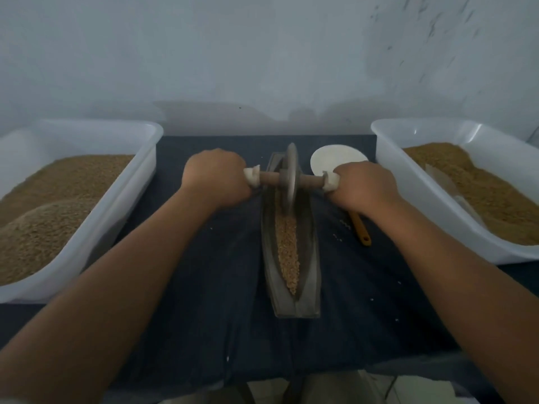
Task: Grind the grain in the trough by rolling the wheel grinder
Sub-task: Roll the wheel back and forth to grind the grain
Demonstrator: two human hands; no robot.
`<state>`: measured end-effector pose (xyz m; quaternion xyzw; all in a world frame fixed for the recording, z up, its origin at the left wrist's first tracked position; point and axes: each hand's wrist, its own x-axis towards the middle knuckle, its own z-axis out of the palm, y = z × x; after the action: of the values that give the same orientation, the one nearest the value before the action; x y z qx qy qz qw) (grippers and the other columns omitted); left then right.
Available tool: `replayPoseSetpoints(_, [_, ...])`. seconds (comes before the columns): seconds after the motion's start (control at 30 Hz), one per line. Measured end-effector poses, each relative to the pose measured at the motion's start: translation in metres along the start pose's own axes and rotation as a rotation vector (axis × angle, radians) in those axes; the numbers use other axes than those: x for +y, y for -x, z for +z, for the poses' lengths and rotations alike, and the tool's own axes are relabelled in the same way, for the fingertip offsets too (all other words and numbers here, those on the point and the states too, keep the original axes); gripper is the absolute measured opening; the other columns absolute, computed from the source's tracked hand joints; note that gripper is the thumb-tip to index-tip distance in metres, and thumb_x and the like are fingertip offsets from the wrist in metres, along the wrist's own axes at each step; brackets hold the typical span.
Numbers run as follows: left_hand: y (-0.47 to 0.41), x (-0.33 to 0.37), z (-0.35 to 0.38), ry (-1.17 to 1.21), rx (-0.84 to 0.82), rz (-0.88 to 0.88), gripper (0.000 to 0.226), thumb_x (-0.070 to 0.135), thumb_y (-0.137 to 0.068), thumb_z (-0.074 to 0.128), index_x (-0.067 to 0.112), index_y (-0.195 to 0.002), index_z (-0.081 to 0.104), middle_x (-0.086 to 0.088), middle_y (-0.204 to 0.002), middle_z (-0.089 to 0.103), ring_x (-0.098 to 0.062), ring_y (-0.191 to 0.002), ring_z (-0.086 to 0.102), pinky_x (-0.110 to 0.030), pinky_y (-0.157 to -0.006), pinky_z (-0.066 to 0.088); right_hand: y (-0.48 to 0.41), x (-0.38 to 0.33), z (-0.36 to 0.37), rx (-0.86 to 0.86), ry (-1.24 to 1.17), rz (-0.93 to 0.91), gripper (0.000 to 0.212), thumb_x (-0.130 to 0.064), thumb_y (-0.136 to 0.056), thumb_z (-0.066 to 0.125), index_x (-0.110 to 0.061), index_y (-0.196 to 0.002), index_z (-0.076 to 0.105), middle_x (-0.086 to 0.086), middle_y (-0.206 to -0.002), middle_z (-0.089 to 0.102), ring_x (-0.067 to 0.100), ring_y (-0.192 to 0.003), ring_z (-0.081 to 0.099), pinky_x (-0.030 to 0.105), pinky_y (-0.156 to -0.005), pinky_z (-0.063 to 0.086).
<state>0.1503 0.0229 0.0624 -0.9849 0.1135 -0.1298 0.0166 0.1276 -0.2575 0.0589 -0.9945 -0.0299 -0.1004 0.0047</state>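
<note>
**Fig.** Head view. A narrow boat-shaped trough (pixel 309 275) lies lengthwise on a dark cloth (pixel 204 287), its far tip near the wall and its near end toward the person. Open cloth flanks both long sides of the trough. Beyond it stand a left tub (pixel 122 199) and a right tub (pixel 388 147), each holding grain. A white plate (pixel 335 158) lies just right of the far tip, and an orange-handled tool (pixel 361 228) rests on the cloth under the right wrist.

The wheel grinder (pixel 290 176) stands upright in the groove over the trough's far half. The grain (pixel 287 252) fills the groove on its near side, as far as the near point.

The left hand (pixel 215 177) and right hand (pixel 361 185) each grip a white-wrapped end of the axle. Knuckles are up and fingers curl closed around it, with the fingertips hidden underneath. The wheel sits midway between the two fists, clear of both.
</note>
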Motion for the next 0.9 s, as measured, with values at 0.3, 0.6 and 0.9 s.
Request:
replayPoseSetpoints(0.3, [0.099, -0.006, -0.002, -0.021, -0.022, 0.102, 0.034, 0.06, -0.081, 0.056, 0.03, -0.066, 0.048, 0.011, -0.061, 0.053, -0.01, -0.053, 0.049, -0.026, -0.049, 0.031, 0.08, 0.023, -0.01, -0.1, -0.026, -0.219, 0.041, -0.073, -0.066, 0.038, -0.039, -0.073, 0.059, -0.013, -0.06, 0.059, 0.002, -0.056, 0.054, 0.032, -0.05, 0.048])
replayPoseSetpoints(0.6, [0.017, -0.006, 0.013, 0.024, -0.033, -0.004, 0.033, 0.052, -0.08, 0.056, 0.024, -0.064, 0.058, 0.008, -0.066, 0.059, -0.016, -0.058, 0.054, -0.027, -0.053, 0.037, 0.016, 0.01, -0.004, -0.038, 0.039, -0.095, 0.034, -0.063, -0.08, 0.048, -0.032, -0.071, 0.056, -0.008, -0.071, 0.06, 0.014, -0.065, 0.055, 0.031, -0.055, 0.042])
replayPoseSetpoints(0.9, [0.077, -0.009, 0.02, 0.102, -0.057, -0.017, 0.034, 0.055, -0.085, 0.059, 0.027, -0.066, 0.053, 0.01, -0.066, 0.057, -0.016, -0.061, 0.057, -0.031, -0.056, 0.042, 0.047, 0.006, -0.024, -0.093, 0.085, -0.178, 0.025, -0.052, -0.082, 0.065, -0.031, -0.07, 0.06, -0.008, -0.063, 0.059, 0.01, -0.057, 0.055, 0.029, -0.052, 0.045])
